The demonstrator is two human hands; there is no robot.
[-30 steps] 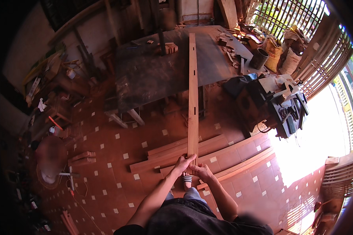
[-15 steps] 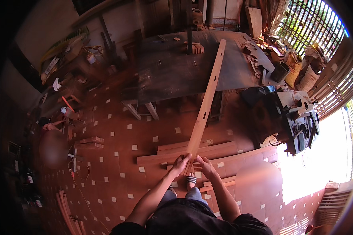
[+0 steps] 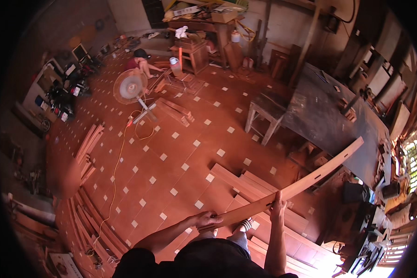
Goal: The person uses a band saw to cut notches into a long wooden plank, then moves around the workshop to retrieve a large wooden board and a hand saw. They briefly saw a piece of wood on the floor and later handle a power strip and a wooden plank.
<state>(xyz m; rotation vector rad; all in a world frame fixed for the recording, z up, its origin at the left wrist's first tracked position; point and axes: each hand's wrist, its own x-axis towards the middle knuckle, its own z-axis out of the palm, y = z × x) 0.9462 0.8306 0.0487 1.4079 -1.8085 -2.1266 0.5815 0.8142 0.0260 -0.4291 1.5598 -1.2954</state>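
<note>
A long, pale wooden board [image 3: 306, 181] with slots cut along it runs from close in front of me up toward the right. My left hand [image 3: 205, 219] is closed around its near end. Farther along, my right hand [image 3: 277, 205] grips the board by its edge, next to one slot. The far end of the board reaches in front of or over the dark worktable [image 3: 329, 106]; whether it touches the top I cannot tell. Beneath the board, several wooden beams [image 3: 245, 183] lie on the tiled floor near my sandalled foot [image 3: 246, 224].
A standing fan [image 3: 130, 86] is at the far left, its yellow cable [image 3: 120, 160] trailing over the floor. Another person [image 3: 142, 62] crouches behind it. Long wooden strips [image 3: 90, 217] lie at left. A wooden stool [image 3: 266, 111] stands beside the worktable; dark machinery [image 3: 361, 236] is at right.
My view has turned left. The board now slants more to the right, and my right hand has moved up along it, away from my left hand at the near end.
</note>
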